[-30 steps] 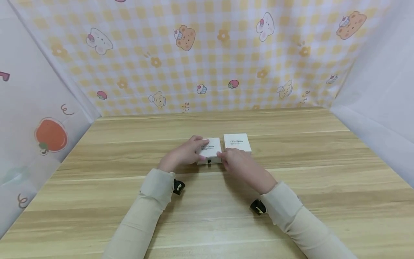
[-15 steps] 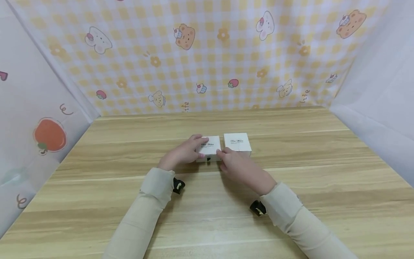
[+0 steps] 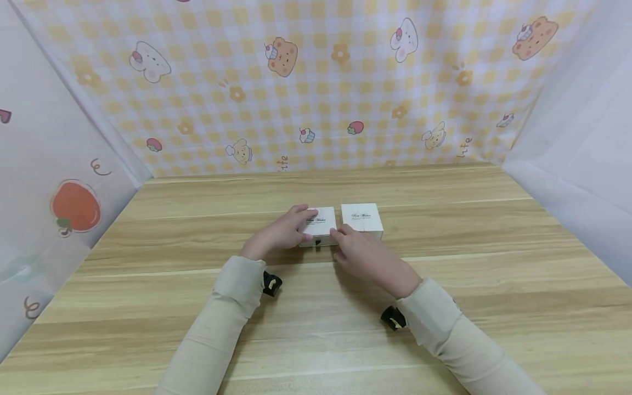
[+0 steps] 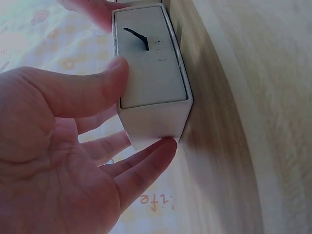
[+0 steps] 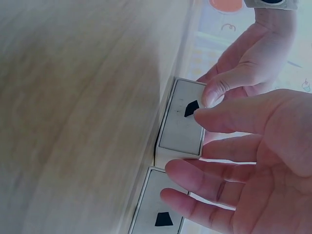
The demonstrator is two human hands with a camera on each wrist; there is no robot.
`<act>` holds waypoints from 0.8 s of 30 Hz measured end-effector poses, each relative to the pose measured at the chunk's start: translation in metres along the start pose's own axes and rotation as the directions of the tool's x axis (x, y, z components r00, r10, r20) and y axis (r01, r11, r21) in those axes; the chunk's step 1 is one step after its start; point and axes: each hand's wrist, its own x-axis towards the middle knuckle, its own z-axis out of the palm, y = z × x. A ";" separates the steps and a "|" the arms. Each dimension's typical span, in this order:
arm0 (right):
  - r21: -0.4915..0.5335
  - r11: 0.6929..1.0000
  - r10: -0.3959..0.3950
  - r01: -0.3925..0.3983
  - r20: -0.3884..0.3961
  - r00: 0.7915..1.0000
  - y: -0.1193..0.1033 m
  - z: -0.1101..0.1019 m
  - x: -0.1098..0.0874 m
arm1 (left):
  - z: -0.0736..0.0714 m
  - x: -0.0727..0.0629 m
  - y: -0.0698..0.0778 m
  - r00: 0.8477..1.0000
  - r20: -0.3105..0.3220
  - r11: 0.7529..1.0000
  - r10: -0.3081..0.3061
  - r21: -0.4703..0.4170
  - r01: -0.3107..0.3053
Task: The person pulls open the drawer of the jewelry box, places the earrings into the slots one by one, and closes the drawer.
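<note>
Two small white drawer boxes with "Best Wishes" lettering on their lids stand side by side on the table. My left hand [image 3: 282, 230] holds the left box [image 3: 323, 220] at its left end. In the left wrist view its thumb lies at the front edge, and fingers reach round the end of that box [image 4: 156, 73]. A black pull tab [image 5: 191, 108] sticks out from the drawer front. At the same box's right end, my right hand [image 3: 367, 253] grips with its thumb at the front edge. Its lower fingers pass in front of the right box [image 3: 360, 215].
The wood-grain table [image 3: 306, 329] extends around both boxes. Behind it hangs a yellow checked cloth [image 3: 326, 93] with cartoon prints, and pale cloth walls [image 3: 577, 137] close off the sides. Each wrist carries a small black camera [image 3: 272, 283].
The left box has shifted very slightly away from me between both hands, mostly in the first half second. The right box and the hands' grip look the same.
</note>
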 end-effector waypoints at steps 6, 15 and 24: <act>-0.001 1.000 0.011 -0.011 0.007 1.000 -0.001 -0.001 0.001 | -0.001 -0.001 -0.001 1.000 0.001 1.000 0.002 -0.013 -0.002; -0.003 1.000 0.013 -0.013 0.010 1.000 -0.003 -0.002 0.001 | 0.000 -0.002 -0.003 0.999 -0.027 0.999 0.021 -0.038 -0.022; 0.009 1.000 0.026 -0.027 0.022 0.999 -0.003 -0.002 0.001 | 0.000 -0.001 -0.004 0.999 -0.042 0.998 0.004 -0.070 -0.007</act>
